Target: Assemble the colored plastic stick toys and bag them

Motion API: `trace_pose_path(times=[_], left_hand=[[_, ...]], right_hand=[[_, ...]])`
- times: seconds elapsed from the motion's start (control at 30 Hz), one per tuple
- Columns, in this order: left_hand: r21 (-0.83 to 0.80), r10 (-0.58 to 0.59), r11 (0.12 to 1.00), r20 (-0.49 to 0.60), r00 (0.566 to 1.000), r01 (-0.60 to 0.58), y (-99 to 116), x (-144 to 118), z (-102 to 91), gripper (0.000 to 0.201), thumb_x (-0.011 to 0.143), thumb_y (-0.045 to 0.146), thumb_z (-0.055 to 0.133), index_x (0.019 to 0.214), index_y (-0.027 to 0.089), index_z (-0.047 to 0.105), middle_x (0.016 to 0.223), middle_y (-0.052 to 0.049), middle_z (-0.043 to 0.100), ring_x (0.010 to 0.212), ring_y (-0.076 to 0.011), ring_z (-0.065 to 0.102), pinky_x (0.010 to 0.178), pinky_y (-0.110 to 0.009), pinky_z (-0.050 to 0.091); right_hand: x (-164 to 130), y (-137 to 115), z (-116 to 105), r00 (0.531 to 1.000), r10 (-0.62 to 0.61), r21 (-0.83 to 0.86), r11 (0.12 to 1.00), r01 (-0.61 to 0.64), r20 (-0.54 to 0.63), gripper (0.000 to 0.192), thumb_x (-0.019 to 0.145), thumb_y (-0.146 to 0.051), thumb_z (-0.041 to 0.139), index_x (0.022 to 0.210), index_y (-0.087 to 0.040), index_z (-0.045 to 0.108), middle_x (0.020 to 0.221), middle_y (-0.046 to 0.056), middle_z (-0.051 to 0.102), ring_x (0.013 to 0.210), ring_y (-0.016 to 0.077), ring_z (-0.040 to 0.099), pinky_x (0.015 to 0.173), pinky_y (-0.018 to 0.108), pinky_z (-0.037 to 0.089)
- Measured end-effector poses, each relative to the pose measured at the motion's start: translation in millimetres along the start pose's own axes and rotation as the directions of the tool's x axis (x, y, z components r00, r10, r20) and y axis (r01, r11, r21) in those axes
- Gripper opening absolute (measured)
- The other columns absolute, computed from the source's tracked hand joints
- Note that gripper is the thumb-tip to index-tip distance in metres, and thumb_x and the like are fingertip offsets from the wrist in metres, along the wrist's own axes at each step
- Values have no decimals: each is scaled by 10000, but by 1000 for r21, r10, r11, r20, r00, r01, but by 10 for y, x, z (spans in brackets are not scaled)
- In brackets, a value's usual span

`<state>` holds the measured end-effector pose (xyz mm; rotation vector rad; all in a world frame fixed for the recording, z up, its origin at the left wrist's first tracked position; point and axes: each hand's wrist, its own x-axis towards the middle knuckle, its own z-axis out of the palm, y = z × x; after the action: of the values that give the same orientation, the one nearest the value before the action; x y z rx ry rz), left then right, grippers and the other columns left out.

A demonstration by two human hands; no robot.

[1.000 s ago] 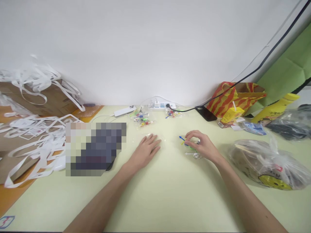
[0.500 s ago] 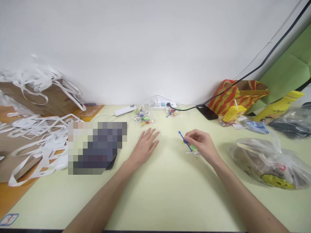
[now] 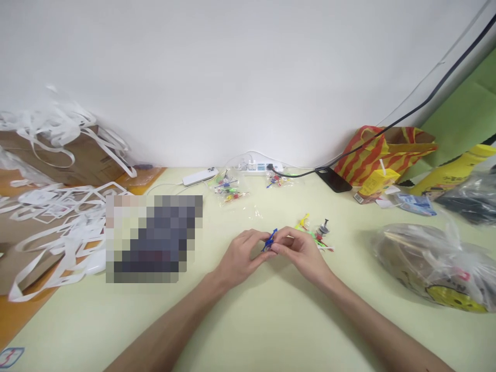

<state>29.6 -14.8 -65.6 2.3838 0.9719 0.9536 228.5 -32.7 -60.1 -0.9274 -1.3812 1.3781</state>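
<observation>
My left hand point(image 3: 241, 257) and my right hand point(image 3: 300, 253) meet over the middle of the pale green table point(image 3: 271, 320). Between their fingertips they pinch a small blue plastic piece point(image 3: 269, 241). Just right of my right hand lies a little heap of loose small parts point(image 3: 316, 233): yellow, green, red and a grey wheel-like one. Two clear bags of colourful small parts point(image 3: 228, 190) lie farther back, near the wall.
A white power strip point(image 3: 260, 167) and a white remote-like device point(image 3: 199, 176) sit at the wall. A black phone point(image 3: 332, 180), a striped bag point(image 3: 377, 150) and a juice carton point(image 3: 374, 183) are back right. A filled plastic bag point(image 3: 434, 261) is right; white paper strips point(image 3: 58, 217) are left.
My right hand picked the blue piece out of the heap and brought it left and nearer. My left hand left the table and joined it, gripping the same piece. The heap now lies uncovered.
</observation>
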Motion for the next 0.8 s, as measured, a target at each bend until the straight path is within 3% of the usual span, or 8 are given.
trace_pose_path(times=[0.17, 0.3, 0.47, 0.63, 0.8], left_hand=[[49, 146, 989, -122, 982, -140, -1, 23, -8, 374, 946, 309, 657, 1303, 271, 551, 1074, -55, 725, 975, -200, 690, 866, -360, 575], [140, 247, 963, -101, 964, -232, 31, 44, -12, 353, 941, 235, 650, 1287, 285, 597, 1062, -71, 713, 969, -214, 675, 839, -383, 584], [120, 225, 970, -117, 967, -211, 55, 30, -17, 279, 961, 223, 607, 1238, 253, 615, 1035, -65, 747, 911, -196, 709, 798, -354, 594], [68, 164, 986, -232, 959, -153, 38, 10, -28, 162, 940, 202, 641, 1096, 246, 648, 1003, -45, 759, 915, -182, 721, 825, -344, 601], [-5, 178, 983, -267, 947, -186, 19, 18, -26, 185, 917, 185, 681, 1087, 252, 656, 1008, -36, 758, 965, -194, 707, 884, -379, 587]], right_hand=[[12, 22, -17, 999, -6, -60, 998, 3, -49, 246, 836, -438, 756, 821, -216, 650, 822, 23, 680, 773, 186, 649, 758, 336, 520], [8, 23, -10, 997, 1, -47, 999, -5, -74, 263, 835, -453, 756, 865, -218, 643, 814, 22, 671, 766, 182, 636, 725, 325, 519], [-7, -10, -17, 999, -28, -14, 1000, 28, -29, 311, 853, -515, 725, 920, -222, 648, 820, 32, 685, 764, 188, 649, 723, 332, 525], [7, 12, -28, 1000, -16, -62, 998, 14, -26, 368, 916, -580, 614, 893, -214, 639, 772, 34, 649, 703, 177, 612, 673, 320, 513], [14, 32, 1, 987, 28, -35, 999, -23, 160, 383, 907, -580, 626, 1030, -221, 675, 868, 42, 671, 757, 184, 626, 693, 315, 514]])
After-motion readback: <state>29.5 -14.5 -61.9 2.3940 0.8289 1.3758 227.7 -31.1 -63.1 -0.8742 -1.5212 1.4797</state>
